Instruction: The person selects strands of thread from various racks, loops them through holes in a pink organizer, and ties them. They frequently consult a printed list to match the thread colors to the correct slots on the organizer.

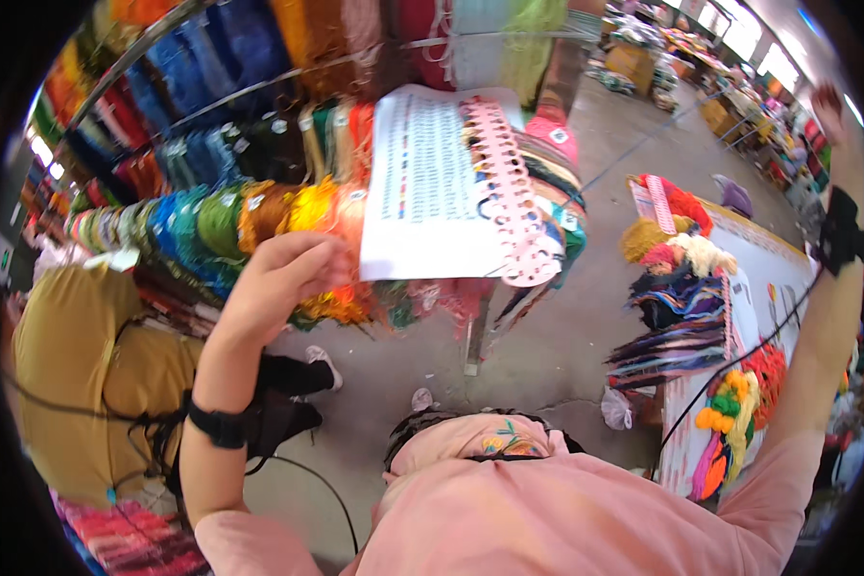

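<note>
1. The left hand [283, 278] is raised in front of a rack of hanging yarn, its fingers curled shut around the lower left corner of a white paper sheet [422, 182], pinching it
2. The sheet hangs against the yarn rack, tilted a little, with columns of small print and coloured marks; a pink card [509, 192] with rows of holes and threads lies along its right edge, touching it
3. Just beside the left hand hang yellow and orange yarn bundles [307, 206]; green and blue bundles [197, 226] lie further left on the same rail
4. The right hand [828, 104] is stretched far up and to the right, well apart from the sheet; it is small and blurred at the rim, so I cannot tell whether its fingers are open or closed
5. A table [787, 269] at the right carries heaps of mixed yarn [677, 278]
6. A person in a mustard top [77, 355] sits at the lower left, near the left forearm
</note>
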